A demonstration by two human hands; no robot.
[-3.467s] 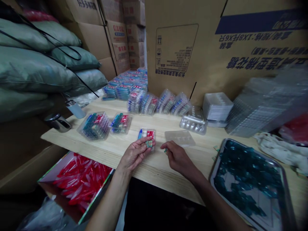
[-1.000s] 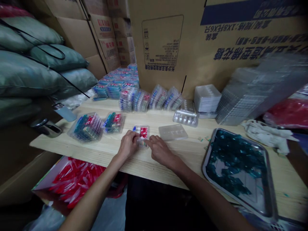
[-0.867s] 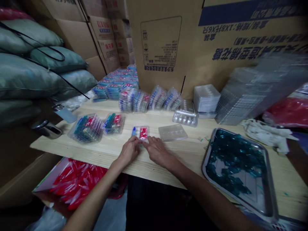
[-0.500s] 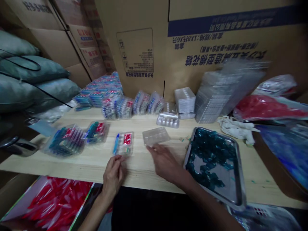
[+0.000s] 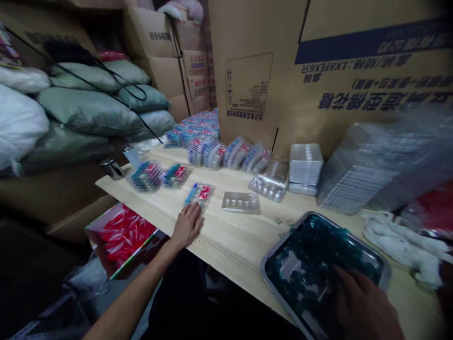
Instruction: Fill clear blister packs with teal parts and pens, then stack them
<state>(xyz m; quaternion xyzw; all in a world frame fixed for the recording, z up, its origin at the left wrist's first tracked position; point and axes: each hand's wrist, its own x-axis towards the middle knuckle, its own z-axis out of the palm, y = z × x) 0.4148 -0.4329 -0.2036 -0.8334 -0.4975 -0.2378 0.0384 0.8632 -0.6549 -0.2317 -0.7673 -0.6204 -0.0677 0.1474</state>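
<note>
My left hand [image 5: 187,225] rests on the table with its fingers stretched forward, their tips at the near end of a clear plastic blister tray [image 5: 200,194]. That blister tray holds a blue stick-like piece [image 5: 191,193] and a red packet [image 5: 205,192]. My right hand [image 5: 368,302], blurred by motion, is over a metal tray [image 5: 271,271] of dark teal wrapped pieces [image 5: 318,255]; its fingertips are among them, and whether it grips any cannot be made out. Between the hands lies a blister tray [image 5: 240,203] with bare compartments.
Filled blister packs [image 5: 146,176] stand at the left and more along the back. Stacked clear trays [image 5: 305,165] stand before a large carton [image 5: 247,28]. A white cloth-like bundle [image 5: 399,241] lies right of the metal tray. Below the table's left edge is a box of red pieces [image 5: 123,236].
My right hand has left the bare blister tray and moved right into the metal tray. My left hand has opened out at the filled blister tray. The view has swung left.
</note>
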